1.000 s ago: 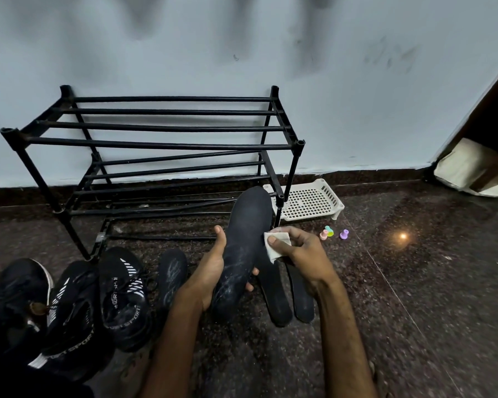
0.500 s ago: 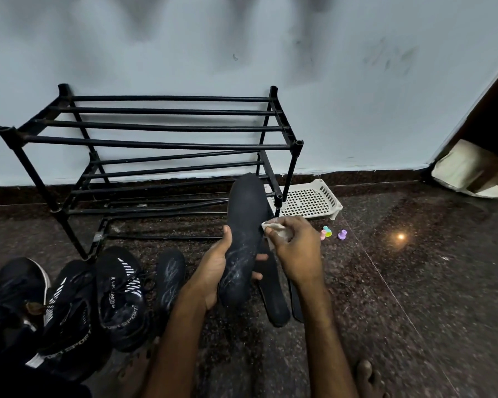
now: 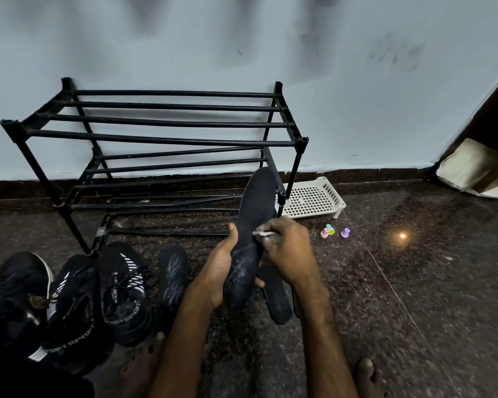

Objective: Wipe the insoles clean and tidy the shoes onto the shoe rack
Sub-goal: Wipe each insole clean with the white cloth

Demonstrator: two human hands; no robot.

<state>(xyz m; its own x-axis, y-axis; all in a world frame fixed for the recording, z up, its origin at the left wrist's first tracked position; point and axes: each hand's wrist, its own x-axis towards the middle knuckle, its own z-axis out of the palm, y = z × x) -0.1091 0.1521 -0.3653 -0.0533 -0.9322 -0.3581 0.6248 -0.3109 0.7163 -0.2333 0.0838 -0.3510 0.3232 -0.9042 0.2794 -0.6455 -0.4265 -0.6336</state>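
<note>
My left hand (image 3: 219,265) grips a black insole (image 3: 252,225) with white scuff marks, held upright over the floor. My right hand (image 3: 288,248) presses a small white wipe (image 3: 261,233) against the insole's middle. Another scuffed insole (image 3: 173,271) lies on the floor to the left, and one more dark insole (image 3: 275,297) lies under my hands. Black sport shoes (image 3: 124,291) stand in a row at the lower left. The black metal shoe rack (image 3: 161,139) stands empty against the wall.
A white perforated plastic tray (image 3: 314,199) lies on the floor right of the rack, with small pastel pins (image 3: 328,229) near it. A cream bag (image 3: 469,168) leans in the right corner. My bare toes (image 3: 368,374) show at the bottom edge. The floor is dark polished stone.
The insole has risen and tipped more upright. My right hand with the wipe has slid down from the insole's right edge onto its middle.
</note>
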